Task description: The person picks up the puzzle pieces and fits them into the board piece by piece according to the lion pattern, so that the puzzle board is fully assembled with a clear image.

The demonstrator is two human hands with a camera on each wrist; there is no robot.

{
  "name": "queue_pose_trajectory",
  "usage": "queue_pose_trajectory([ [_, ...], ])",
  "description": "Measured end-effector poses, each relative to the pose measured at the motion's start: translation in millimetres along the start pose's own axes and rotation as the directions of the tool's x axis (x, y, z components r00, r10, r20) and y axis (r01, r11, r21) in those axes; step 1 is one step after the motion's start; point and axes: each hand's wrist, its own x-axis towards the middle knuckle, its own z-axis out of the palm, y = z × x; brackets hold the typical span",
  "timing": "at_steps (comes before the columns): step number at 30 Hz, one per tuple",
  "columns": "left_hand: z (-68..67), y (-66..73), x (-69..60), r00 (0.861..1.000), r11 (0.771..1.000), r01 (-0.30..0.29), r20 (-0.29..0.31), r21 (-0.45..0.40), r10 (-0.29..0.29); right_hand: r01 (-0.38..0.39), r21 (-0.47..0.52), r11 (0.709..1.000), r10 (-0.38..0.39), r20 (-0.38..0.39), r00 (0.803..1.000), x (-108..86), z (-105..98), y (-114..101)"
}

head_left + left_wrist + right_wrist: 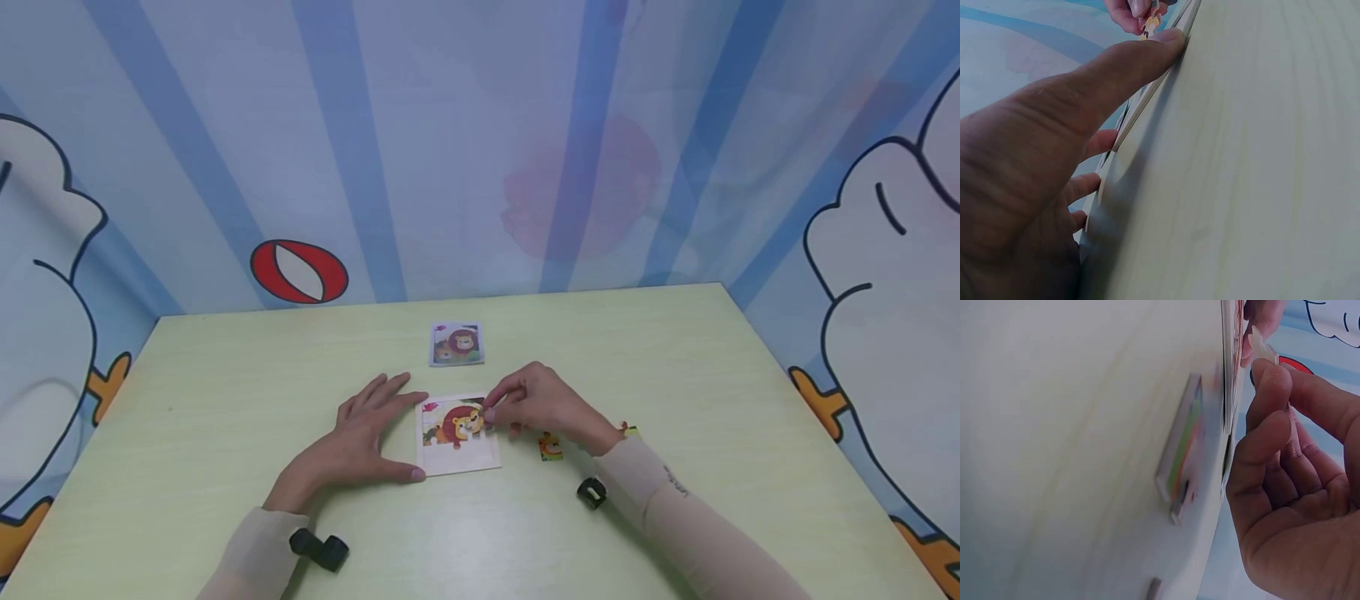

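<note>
The left hand (352,446), thumb and fingers spread, touches the left edge of a pale-rimmed puzzle board (459,461); its partial picture shows a red-maned, yellow-faced lion above bare white. The right hand (546,404) pinches a puzzle piece (1261,345) at the board's right side. Beyond lies a matching lion card (456,344).

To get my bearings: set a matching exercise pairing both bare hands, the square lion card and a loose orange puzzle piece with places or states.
1. bare left hand
2. bare right hand
3. square lion card
4. loose orange puzzle piece

A. lying right of the white square board
B. beyond the board, untouched
C. at the board's left edge
D. pinching a flat puzzle piece

Pairs: 1-C; 2-D; 3-B; 4-A
</note>
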Motion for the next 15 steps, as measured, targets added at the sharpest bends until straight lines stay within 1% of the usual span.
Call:
queue_pose_trajectory([
  [8, -0.9, 1.6, -0.1, 1.000, 1.000, 0.004, 0.002, 0.002, -0.004, 0.023, -0.032, 0.999, -0.023, 0.014, 1.000, 3.1, 5, -1],
  [15, -0.6, 1.5, 0.5, 1.000, 1.000, 0.003, 0.002, 0.004, -0.003, -0.015, -0.036, 0.999, 0.015, -0.004, 1.000, 4.4, 11, -3],
])
